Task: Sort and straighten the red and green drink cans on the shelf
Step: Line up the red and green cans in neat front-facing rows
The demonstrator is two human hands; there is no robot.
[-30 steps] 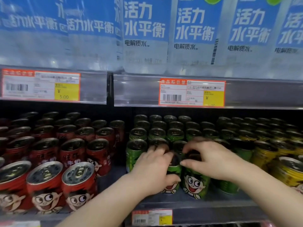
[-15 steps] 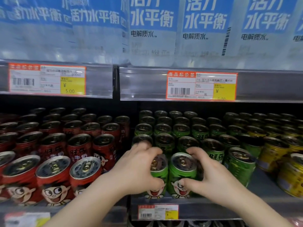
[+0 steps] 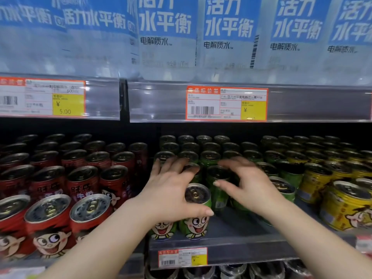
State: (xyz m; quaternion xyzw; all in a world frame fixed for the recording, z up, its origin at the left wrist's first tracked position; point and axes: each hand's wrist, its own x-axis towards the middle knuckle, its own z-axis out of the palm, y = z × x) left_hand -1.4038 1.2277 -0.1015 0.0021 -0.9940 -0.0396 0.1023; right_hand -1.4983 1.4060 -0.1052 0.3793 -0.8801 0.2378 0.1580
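Right hand point(image 3: 247, 186) has come off the front green can point(image 3: 198, 216) and lifted back, fingers spread loose over the second-row green cans point(image 3: 218, 184). Left hand point(image 3: 171, 190) lies splayed on the front pair, thumb across that can. Red cans point(image 3: 86, 210) fill the shelf point(image 3: 241, 236) at nine o'clock, yellow cans point(image 3: 346, 206) at three.

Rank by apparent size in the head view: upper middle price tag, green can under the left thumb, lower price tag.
1. Upper middle price tag
2. Green can, partly behind the left hand
3. Lower price tag
Nearness differs, so true sizes stay unsure.
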